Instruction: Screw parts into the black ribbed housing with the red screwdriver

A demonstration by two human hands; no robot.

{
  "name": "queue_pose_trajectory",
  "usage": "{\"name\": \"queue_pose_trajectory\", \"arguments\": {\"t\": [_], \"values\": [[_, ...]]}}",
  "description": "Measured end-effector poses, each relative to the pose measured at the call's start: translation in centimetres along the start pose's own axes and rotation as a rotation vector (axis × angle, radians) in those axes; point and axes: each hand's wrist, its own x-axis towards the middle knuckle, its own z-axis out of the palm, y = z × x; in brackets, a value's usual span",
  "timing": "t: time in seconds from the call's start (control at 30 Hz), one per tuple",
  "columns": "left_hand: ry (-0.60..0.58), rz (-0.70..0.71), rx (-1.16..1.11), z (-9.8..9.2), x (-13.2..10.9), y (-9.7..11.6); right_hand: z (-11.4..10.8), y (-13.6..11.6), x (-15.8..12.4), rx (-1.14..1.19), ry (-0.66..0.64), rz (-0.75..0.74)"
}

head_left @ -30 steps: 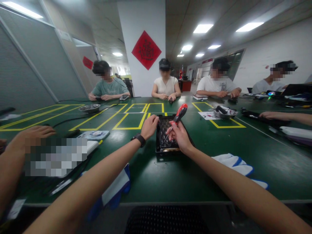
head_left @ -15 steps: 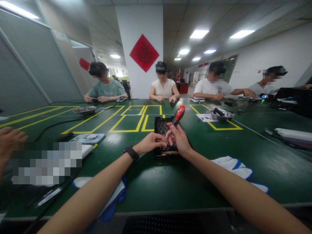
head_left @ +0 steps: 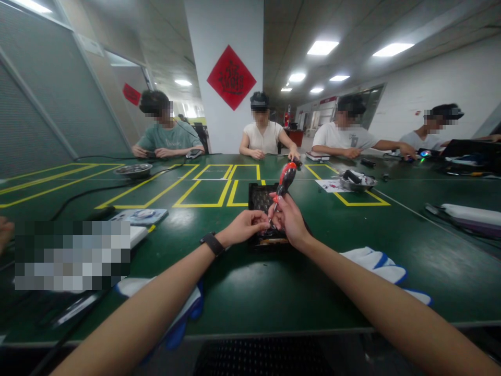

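A screwdriver (head_left: 286,179) with a red and black handle leans up and to the right, its thin metal shaft pointing down. My right hand (head_left: 290,219) is closed around its lower part. My left hand (head_left: 252,225) is pinched close to the screwdriver's tip; whatever lies between those fingers is too small to make out. Both hands are over an open black case (head_left: 256,241) on the green table, and they hide much of its inside. A dark watch band (head_left: 212,243) is on my left wrist.
White-and-blue gloves (head_left: 370,259) lie right of the case, another glove (head_left: 183,318) under my left forearm. Metal bowls (head_left: 133,171) (head_left: 358,181) stand farther off. Yellow tape (head_left: 199,205) marks the green table (head_left: 235,297). Several people sit opposite; a hand (head_left: 4,232) shows at far left.
The screwdriver handle has turned and tilts slightly differently, while both my hands stay over the case. Across the table, a person's hand has moved to the right. The hand at far left has drawn back.
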Motion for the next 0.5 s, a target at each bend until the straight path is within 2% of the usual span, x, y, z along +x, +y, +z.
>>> {"name": "queue_pose_trajectory", "arguments": {"t": [0.23, 0.43, 0.5], "values": [[0.019, -0.036, -0.035, -0.12, 0.13, -0.21, 0.08, 0.04, -0.02, -0.007, 0.035, -0.047], [-0.074, -0.023, -0.066, -0.41, -0.13, -0.23, 0.05, -0.15, -0.1, 0.039, -0.015, 0.029], [-0.069, -0.012, -0.06, -0.33, -0.12, -0.18, 0.01, -0.09, -0.06, 0.053, -0.008, 0.029]]}}
